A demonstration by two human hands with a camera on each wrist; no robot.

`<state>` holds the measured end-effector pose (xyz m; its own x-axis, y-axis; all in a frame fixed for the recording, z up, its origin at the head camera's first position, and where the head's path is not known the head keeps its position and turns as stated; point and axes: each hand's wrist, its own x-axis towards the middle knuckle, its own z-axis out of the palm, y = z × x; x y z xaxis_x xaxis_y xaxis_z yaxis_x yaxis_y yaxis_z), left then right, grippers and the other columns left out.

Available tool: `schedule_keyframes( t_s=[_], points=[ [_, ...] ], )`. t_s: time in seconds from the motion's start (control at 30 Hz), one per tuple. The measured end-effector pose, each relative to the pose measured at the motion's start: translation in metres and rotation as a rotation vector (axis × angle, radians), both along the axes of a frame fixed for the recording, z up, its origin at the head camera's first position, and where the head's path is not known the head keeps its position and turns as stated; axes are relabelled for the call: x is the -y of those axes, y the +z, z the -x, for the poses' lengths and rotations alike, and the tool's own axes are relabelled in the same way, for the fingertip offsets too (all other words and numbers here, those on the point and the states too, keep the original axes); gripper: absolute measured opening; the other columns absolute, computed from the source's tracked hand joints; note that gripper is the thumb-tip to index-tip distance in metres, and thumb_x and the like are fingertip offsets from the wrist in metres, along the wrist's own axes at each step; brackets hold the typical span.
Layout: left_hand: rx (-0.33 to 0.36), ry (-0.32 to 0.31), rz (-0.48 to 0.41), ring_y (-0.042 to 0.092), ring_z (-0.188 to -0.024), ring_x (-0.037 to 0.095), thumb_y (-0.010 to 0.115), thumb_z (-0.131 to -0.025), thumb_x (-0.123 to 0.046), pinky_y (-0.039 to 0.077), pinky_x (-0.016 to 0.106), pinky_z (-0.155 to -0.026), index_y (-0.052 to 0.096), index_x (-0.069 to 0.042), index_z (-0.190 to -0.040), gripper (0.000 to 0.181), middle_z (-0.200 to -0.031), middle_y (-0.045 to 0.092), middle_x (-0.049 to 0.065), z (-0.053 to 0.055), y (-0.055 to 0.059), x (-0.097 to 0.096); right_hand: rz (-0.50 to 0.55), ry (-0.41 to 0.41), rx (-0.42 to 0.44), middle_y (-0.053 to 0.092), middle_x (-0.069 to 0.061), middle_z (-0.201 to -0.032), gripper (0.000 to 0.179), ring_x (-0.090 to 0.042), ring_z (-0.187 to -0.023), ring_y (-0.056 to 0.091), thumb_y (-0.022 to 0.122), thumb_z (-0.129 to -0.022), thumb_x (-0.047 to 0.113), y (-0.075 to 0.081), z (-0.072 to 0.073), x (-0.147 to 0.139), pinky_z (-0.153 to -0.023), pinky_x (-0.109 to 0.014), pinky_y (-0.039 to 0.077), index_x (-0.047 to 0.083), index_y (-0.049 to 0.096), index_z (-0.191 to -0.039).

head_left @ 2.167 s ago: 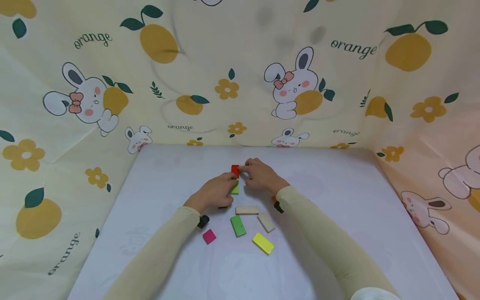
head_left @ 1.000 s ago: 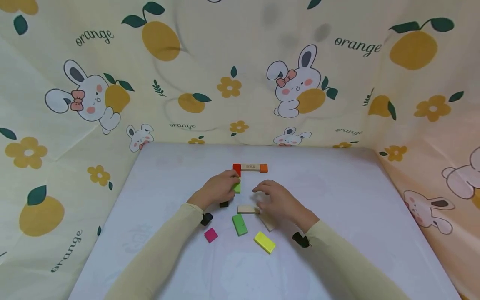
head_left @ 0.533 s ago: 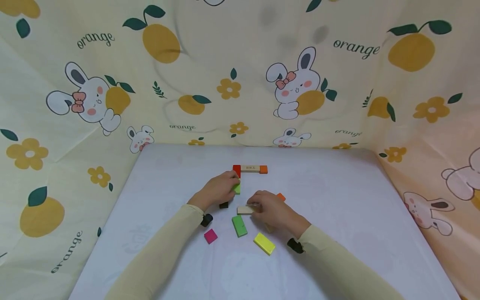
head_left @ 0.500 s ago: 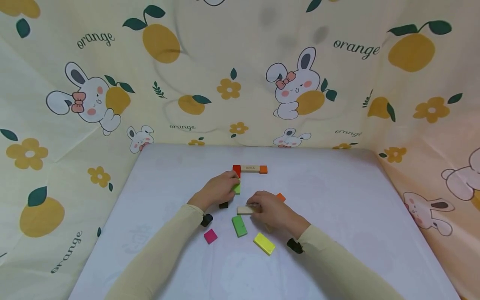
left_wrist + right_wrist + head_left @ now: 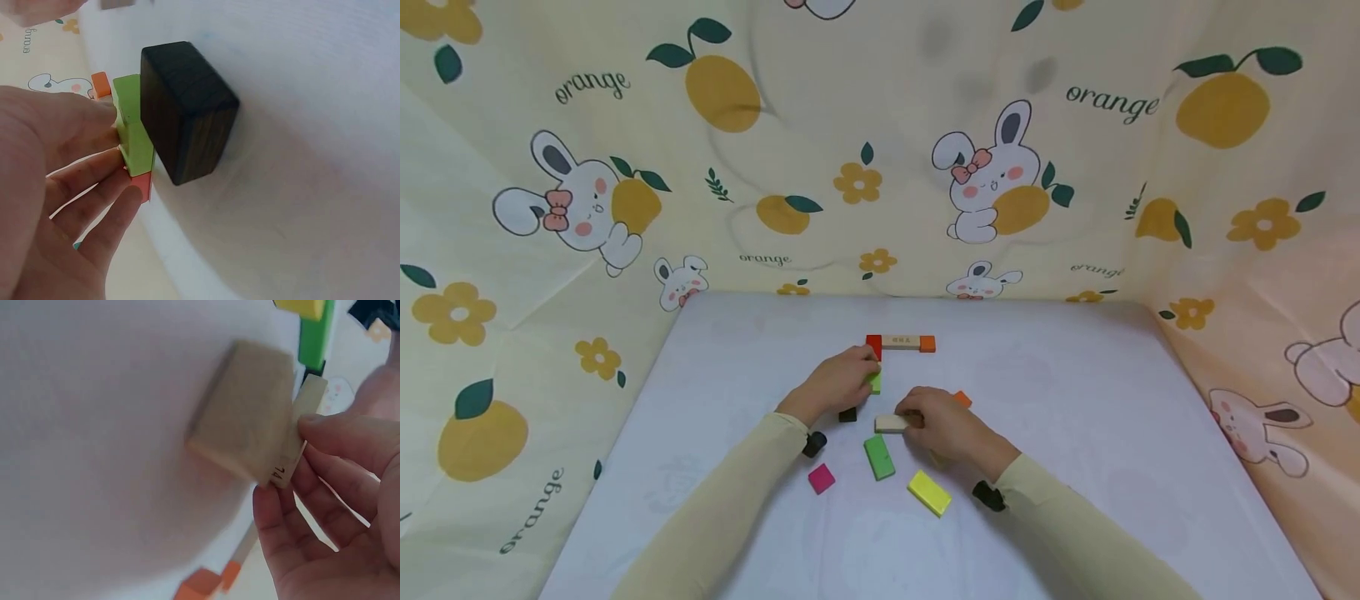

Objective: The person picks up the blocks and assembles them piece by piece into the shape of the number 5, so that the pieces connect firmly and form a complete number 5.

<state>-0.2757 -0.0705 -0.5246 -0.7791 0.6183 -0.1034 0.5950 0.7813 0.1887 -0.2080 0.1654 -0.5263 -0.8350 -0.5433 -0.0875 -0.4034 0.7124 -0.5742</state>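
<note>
My left hand pinches a light green block between thumb and fingers, with a fingertip against the red block adjoining its far end. A plain wooden block with printed marks on its side lies under my right hand. The right thumb and fingertips grip it by its right end, as the right wrist view shows. Close beside it sits a second wooden block, mostly covered by that hand in the head view. A dark block stands near the left palm.
A wooden block and an orange block continue the row from the red one. Another orange block lies behind the right hand. Green, yellow and magenta blocks lie nearer. Patterned cloth surrounds the white table.
My right hand has left the red and wooden blocks at the back, come nearer with fingers apart, and taken hold of the plain wooden block. My left hand has stayed at the light green block.
</note>
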Motion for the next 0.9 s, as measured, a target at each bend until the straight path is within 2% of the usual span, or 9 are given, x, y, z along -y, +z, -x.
schedule_keyframes(
  t_s=[0.17,0.37,0.6,0.9],
  points=[
    [0.029,0.016,-0.016,0.058,-0.128,0.020,0.076,-0.102,-0.027,0.052,0.035,-0.107,0.073,-0.010,-0.138,0.040,-0.140,0.060,0.004,-0.002,-0.002,0.002,0.018,-0.059,0.007,0.070,0.006,-0.114,0.027,-0.014,-0.098,0.062,0.080,-0.095,0.006,0.007,0.008,-0.003,-0.091,-0.037,0.056,0.010,0.080,-0.122],
    [0.037,0.035,-0.030,0.057,-0.121,0.018,0.081,-0.098,-0.030,0.053,0.033,-0.103,0.074,-0.012,-0.136,0.043,-0.137,0.060,0.002,-0.003,0.000,0.001,0.013,-0.109,0.012,0.071,0.004,-0.112,0.027,-0.016,-0.099,0.063,0.078,-0.097,0.003,0.013,0.026,-0.006,-0.093,-0.038,0.057,0.009,0.080,-0.123],
    [0.056,0.044,-0.046,0.056,-0.118,0.018,0.082,-0.098,-0.030,0.053,0.033,-0.102,0.074,-0.010,-0.135,0.043,-0.133,0.059,0.002,-0.005,0.002,0.001,-0.010,-0.088,-0.002,0.071,0.001,-0.110,0.027,-0.018,-0.098,0.064,0.078,-0.095,0.001,0.005,0.046,0.000,-0.094,-0.038,0.057,0.006,0.080,-0.122],
    [0.025,0.043,-0.043,0.056,-0.120,0.018,0.086,-0.097,-0.033,0.052,0.033,-0.104,0.074,-0.011,-0.134,0.045,-0.132,0.059,0.002,-0.003,-0.001,-0.002,-0.040,-0.082,-0.016,0.069,0.001,-0.106,0.025,-0.018,-0.095,0.062,0.078,-0.095,0.002,0.003,0.058,0.000,-0.091,-0.039,0.057,0.007,0.080,-0.120]
  ],
)
